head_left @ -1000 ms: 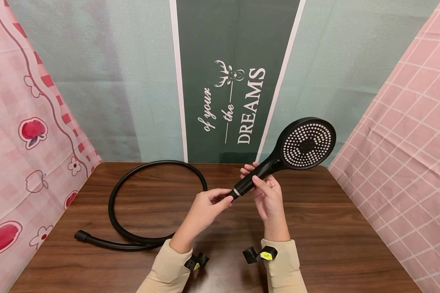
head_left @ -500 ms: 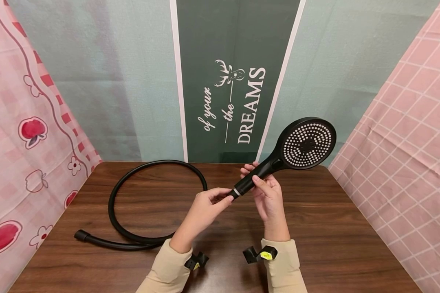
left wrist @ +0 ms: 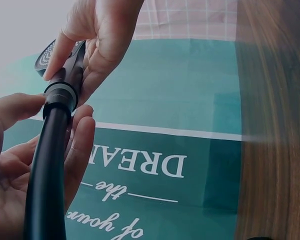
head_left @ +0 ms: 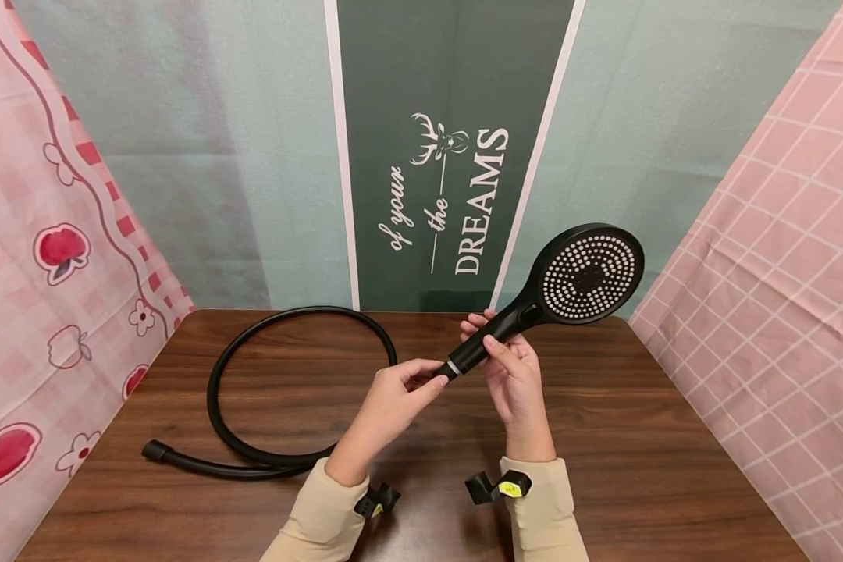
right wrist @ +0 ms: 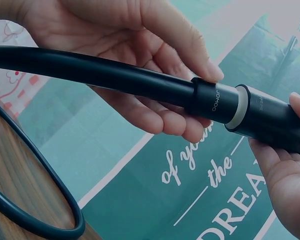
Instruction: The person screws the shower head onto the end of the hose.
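Observation:
A black shower head (head_left: pixel 585 277) with pale nozzles is held tilted above the table, face toward the head camera. My right hand (head_left: pixel 516 382) grips its handle (head_left: pixel 488 341), thumb in front and fingers behind. At the handle's lower end, my left hand (head_left: pixel 400 398) pinches the hose's end nut (right wrist: pixel 208 100) between thumb and fingers. A pale ring (right wrist: pixel 238 108) shows between nut and handle in the right wrist view. From the nut the black hose (left wrist: pixel 46 175) runs back past my left palm; the threads are hidden.
The rest of the hose (head_left: pixel 214 382) lies looped on the wooden table (head_left: pixel 604 468), its free end connector (head_left: pixel 156 451) at the left. Patterned cloths hang on both sides, and a green printed cloth (head_left: pixel 421 62) hangs behind the table.

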`<state>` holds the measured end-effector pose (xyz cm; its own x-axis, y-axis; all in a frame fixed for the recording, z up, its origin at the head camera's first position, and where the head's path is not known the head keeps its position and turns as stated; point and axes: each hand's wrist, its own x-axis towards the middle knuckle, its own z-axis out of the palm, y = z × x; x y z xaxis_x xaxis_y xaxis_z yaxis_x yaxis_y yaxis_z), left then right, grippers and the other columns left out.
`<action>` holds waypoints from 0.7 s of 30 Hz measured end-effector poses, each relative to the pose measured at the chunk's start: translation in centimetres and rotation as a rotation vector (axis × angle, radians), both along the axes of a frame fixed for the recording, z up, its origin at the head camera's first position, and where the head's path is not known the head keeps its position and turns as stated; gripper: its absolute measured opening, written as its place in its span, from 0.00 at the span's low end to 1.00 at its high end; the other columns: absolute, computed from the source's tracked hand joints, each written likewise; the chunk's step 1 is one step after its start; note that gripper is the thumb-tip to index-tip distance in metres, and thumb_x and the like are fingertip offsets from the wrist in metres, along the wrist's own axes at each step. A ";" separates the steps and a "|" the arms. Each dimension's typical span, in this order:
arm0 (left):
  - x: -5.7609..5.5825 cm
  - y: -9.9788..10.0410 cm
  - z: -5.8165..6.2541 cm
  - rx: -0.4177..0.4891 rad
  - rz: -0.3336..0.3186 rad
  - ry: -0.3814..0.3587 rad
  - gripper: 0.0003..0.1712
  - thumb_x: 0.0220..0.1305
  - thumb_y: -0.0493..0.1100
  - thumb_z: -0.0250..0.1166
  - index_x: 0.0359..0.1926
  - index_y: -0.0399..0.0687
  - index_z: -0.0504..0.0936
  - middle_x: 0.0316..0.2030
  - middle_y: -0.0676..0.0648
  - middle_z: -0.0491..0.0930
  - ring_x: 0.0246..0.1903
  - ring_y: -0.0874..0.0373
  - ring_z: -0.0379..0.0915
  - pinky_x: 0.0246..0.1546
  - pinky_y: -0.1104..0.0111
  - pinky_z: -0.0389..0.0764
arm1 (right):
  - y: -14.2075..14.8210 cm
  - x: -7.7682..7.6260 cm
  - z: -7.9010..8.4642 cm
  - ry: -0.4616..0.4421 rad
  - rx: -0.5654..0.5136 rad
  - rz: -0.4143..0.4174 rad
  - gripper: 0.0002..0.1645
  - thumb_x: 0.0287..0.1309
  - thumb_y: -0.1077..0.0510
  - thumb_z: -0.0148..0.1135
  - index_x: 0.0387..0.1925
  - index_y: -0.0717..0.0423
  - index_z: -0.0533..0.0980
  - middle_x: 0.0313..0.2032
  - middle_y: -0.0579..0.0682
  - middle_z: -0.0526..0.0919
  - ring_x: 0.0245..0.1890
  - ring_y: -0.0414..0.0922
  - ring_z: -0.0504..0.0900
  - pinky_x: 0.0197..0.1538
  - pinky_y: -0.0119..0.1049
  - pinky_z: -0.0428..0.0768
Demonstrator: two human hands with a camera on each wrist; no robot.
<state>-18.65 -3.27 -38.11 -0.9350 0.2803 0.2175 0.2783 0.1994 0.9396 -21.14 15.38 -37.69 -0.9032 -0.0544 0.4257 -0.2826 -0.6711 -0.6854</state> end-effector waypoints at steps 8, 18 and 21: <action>-0.1 -0.1 -0.1 -0.025 -0.010 0.005 0.15 0.68 0.47 0.65 0.51 0.46 0.86 0.39 0.43 0.87 0.36 0.52 0.80 0.32 0.71 0.78 | -0.1 0.0 0.0 0.000 -0.003 0.000 0.19 0.70 0.74 0.44 0.57 0.62 0.71 0.49 0.52 0.87 0.52 0.45 0.86 0.59 0.39 0.80; 0.2 0.1 0.2 -0.074 0.028 0.077 0.14 0.68 0.46 0.65 0.51 0.47 0.86 0.39 0.46 0.87 0.36 0.59 0.81 0.35 0.72 0.80 | 0.0 -0.1 0.0 0.009 -0.011 0.005 0.19 0.70 0.74 0.45 0.58 0.64 0.70 0.49 0.52 0.87 0.52 0.45 0.86 0.60 0.39 0.79; 0.2 0.0 0.2 -0.063 0.027 0.052 0.15 0.68 0.47 0.64 0.52 0.47 0.85 0.40 0.45 0.87 0.36 0.56 0.81 0.34 0.71 0.79 | 0.0 0.0 0.0 0.004 -0.004 0.003 0.19 0.70 0.74 0.44 0.58 0.63 0.71 0.49 0.52 0.87 0.52 0.45 0.86 0.59 0.39 0.80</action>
<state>-18.44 -3.27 -37.91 -0.9301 0.2700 0.2490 0.3205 0.2656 0.9093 -21.18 15.37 -37.67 -0.9012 -0.0553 0.4298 -0.2837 -0.6743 -0.6817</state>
